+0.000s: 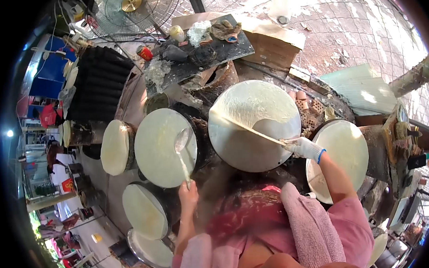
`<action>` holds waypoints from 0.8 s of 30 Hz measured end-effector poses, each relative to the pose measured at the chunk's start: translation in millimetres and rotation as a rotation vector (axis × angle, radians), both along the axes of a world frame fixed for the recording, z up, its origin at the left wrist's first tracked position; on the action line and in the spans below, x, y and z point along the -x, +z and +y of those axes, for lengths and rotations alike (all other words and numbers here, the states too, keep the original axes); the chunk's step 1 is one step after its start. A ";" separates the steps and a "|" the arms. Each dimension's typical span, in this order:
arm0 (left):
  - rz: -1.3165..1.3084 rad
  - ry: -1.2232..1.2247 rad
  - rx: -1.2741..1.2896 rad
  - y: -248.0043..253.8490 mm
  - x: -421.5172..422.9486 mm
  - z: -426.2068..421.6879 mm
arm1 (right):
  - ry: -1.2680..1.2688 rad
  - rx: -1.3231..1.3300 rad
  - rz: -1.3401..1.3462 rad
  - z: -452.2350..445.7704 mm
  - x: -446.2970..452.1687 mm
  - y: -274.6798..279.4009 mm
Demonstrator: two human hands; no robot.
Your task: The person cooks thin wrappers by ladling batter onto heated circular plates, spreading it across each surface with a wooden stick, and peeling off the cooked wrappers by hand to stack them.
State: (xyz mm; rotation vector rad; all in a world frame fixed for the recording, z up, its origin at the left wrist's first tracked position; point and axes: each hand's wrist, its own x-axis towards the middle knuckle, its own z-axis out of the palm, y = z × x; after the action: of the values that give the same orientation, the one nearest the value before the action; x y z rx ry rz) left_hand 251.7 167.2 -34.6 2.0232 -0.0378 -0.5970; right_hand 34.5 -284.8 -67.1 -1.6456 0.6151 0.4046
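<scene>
My left hand point(188, 196) is closed around the handle of a ladle point(181, 142), whose bowl is over a round pan covered with a pale layer point(161, 157). My right hand point(301, 148), in a white glove with a blue cuff, grips one end of a long thin stick point(257, 132). That stick reaches across the large round pan point(238, 152) in front of me. A pale, wet-looking coating point(251, 102) shows on the far part of this pan, with a smooth grey area nearer. Whether the stick touches the surface I cannot tell.
More pale-topped round pans stand at the right point(338, 153), left point(116, 149) and lower left point(144, 212). Beyond are a dark board point(235, 43) carrying a glove and plastic bags, a cardboard box point(273, 44), perforated bricks point(310, 109) and a fan point(132, 14).
</scene>
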 end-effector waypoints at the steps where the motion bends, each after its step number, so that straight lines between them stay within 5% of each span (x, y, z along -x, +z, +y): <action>1: -0.065 -0.028 -0.049 0.4 2.9 5.2 | -0.013 0.003 0.032 -7.5 1.6 8.1; 4: 0.052 0.042 -0.071 13.6 -3.3 -5.1 | -0.136 0.107 0.082 -39.0 -9.3 13.6; 6: -0.154 -0.071 -0.177 -14.3 -15.1 -4.9 | -0.094 0.282 0.022 -50.0 -34.8 16.7; 8: -0.254 -0.129 -0.233 -20.8 -30.9 -17.0 | 0.054 0.111 -0.096 -49.9 -37.2 -19.3; 12: -0.390 -0.301 -0.328 -15.8 -48.3 -59.7 | 0.083 -0.068 0.067 -22.9 -0.6 25.2; 14: -0.398 -0.370 -0.337 -16.3 -51.5 -73.6 | 0.055 0.006 -0.108 -39.7 21.4 -1.7; 16: -0.459 -0.459 -0.378 -26.0 -60.0 -82.9 | -0.133 0.050 0.005 -45.6 15.1 9.0; 18: -0.486 -0.541 -0.437 -29.3 -60.6 -83.5 | -0.015 0.380 -0.028 -41.4 -8.1 22.8; 20: -0.477 -0.624 -0.515 -23.8 -58.4 -79.8 | 0.018 0.156 -0.120 -38.0 -17.2 -21.8; 24: -0.425 -0.763 -0.670 2.7 -22.7 -43.8 | 0.032 -0.138 0.116 -8.2 3.9 -23.2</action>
State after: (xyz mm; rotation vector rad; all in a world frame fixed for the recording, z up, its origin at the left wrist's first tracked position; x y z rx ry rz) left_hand 274.4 123.4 -32.0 2.7564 -1.0184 -0.6806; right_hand 30.6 -293.0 -90.3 -1.5094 0.6330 0.5569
